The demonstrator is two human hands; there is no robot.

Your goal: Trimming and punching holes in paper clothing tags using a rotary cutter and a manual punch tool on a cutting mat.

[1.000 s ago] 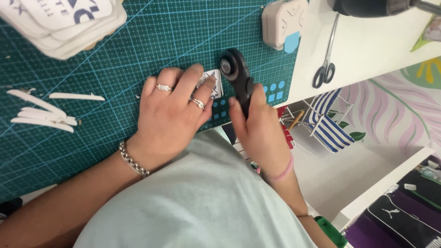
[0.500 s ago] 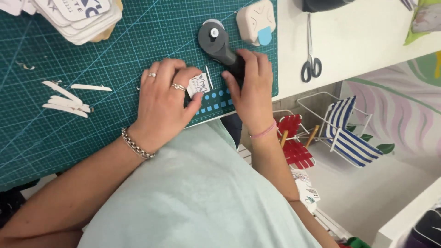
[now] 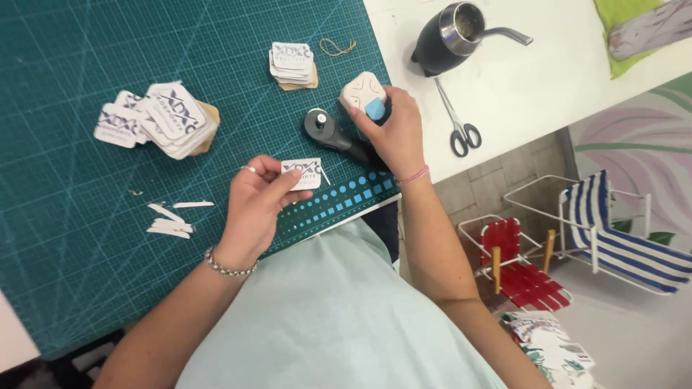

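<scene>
- A green cutting mat with a white grid is seen covering the left part of the bench.
- A fanned pile of small printed cards with rounded corners is laid on the mat at the upper left.
- Thin white paper strips are scattered on the mat below that pile, just left of the left wrist.
- The left hand, with a ring and a beaded bracelet, is raised a little above the mat; its grip is narrow, a single small card being pinched between thumb and fingertips.
- That card is held flat, printed face up, over the lower edge of the mat, near the row of light-blue squares.
- A second, neater stack of cards is set higher on the mat, with a small loop of tan string just beside it.
- A black rotary cutter is lying on the mat between the two hands, its round head pointed left and its handle reaching under the right hand.
- The right hand, with a pink band at the wrist, is closed around a cream corner punch with a blue button, resting on the mat's right edge.
- Scissors are lying on the white bench right of the mat.
- A black cup with a metal straw is placed above the scissors.
- Small striped folding chairs are seen on the floor at the right.
</scene>
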